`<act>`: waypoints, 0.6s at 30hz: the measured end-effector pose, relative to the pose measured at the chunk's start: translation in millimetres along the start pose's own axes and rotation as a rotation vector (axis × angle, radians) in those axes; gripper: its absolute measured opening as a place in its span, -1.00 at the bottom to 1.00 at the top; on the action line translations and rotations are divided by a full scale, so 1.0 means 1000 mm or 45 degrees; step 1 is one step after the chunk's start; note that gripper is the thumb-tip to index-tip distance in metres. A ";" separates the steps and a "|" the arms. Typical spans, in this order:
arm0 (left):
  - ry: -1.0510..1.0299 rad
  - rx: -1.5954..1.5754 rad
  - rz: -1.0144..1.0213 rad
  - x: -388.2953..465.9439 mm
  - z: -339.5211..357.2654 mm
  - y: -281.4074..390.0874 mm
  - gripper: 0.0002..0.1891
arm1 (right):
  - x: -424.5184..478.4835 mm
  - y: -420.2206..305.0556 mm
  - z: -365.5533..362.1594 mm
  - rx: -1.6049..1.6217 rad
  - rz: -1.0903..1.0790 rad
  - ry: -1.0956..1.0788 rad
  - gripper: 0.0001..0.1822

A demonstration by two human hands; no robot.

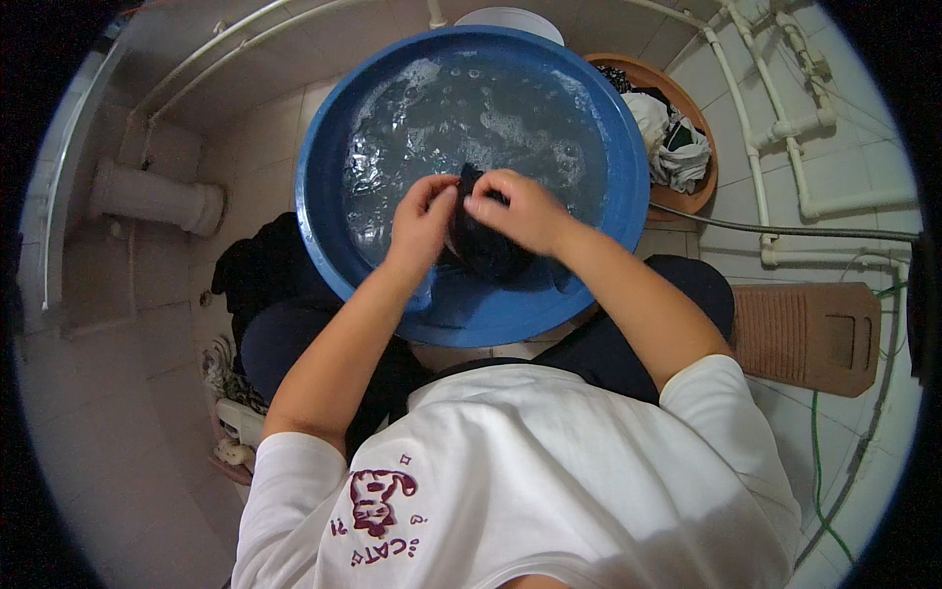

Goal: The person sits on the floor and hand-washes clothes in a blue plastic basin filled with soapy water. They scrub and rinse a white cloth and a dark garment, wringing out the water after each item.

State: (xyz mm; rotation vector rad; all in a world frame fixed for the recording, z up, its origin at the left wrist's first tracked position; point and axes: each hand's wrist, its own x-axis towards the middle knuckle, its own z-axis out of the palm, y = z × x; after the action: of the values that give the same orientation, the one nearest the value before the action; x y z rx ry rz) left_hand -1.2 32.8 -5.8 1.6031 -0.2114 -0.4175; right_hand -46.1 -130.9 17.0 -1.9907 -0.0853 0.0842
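Observation:
A large round blue plastic basin [471, 331] stands before me, holding sudsy grey water [471, 110]. Over its near half, my left hand [427, 213] and my right hand [515, 210] pinch the top of a dark wet cloth [497, 250] from either side. The cloth hangs bunched below my fingers, towards the basin's near wall. My fingertips are a short way apart, with a bit of the cloth standing up between them. Something blue with a raised edge [419, 294] lies in the basin near my left wrist; I cannot tell what it is.
An orange-brown basin [710, 184] of clothes [681, 158] stands at the back right. A brown washboard [809, 335] lies to the right, near a green hose [817, 471]. Black cloth [257, 258] is left of the basin. White pipes [758, 147] run along the walls; a grey hose [780, 230] crosses the right side.

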 end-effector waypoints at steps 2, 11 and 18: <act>0.101 0.339 0.304 -0.016 0.008 -0.014 -0.71 | -0.018 -0.006 0.012 -0.284 -0.286 0.122 -0.79; -0.080 1.366 0.093 0.035 0.009 -0.014 -0.69 | 0.042 0.039 0.024 -0.578 0.478 0.165 -0.66; -0.168 0.848 -0.187 0.039 -0.008 -0.006 -0.72 | 0.042 0.059 0.003 -0.491 0.169 -0.001 -0.61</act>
State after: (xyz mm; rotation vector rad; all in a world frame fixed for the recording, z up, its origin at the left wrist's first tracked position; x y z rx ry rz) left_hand 37.1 25.3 -17.0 2.2549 -0.3595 -0.6078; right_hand -3.7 -148.5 -38.9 -2.3807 0.0333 0.1644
